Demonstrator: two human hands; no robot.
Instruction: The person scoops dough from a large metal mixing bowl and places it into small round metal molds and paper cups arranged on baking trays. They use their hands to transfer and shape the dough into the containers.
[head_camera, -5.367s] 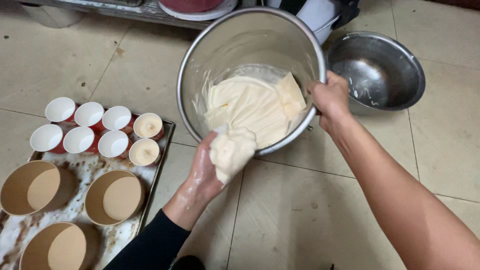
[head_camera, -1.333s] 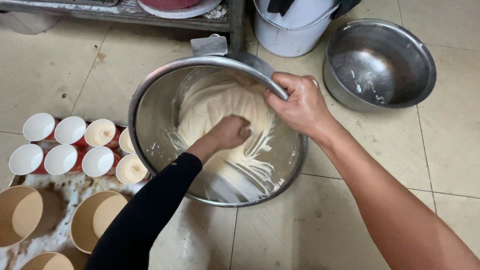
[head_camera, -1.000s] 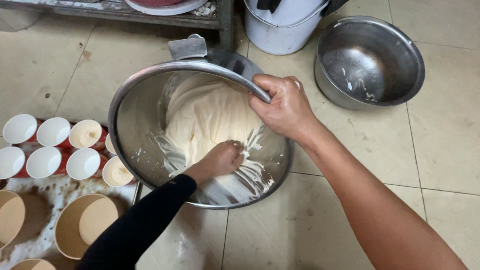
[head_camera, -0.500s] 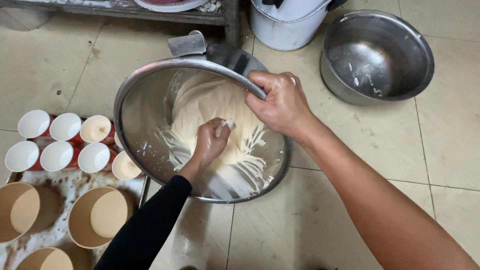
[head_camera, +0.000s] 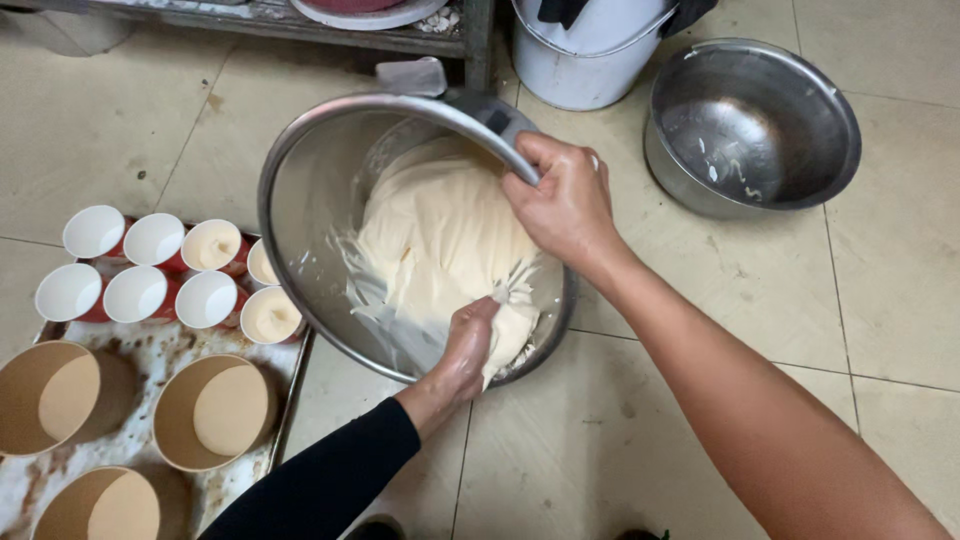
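Now left hand (head_camera: 470, 345) scoops lower batter (head_camera: 440, 235).

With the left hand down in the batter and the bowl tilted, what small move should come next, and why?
Probably lift the left hand with a scoop of batter toward the small cups: the right hand holds the bowl tipped by its rim, the left is buried in batter, and several cups look unfilled.

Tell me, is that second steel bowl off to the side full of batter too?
No. The second steel bowl holds only a few pale smears on bare metal, while the batter sits in the tilted mixing bowl.
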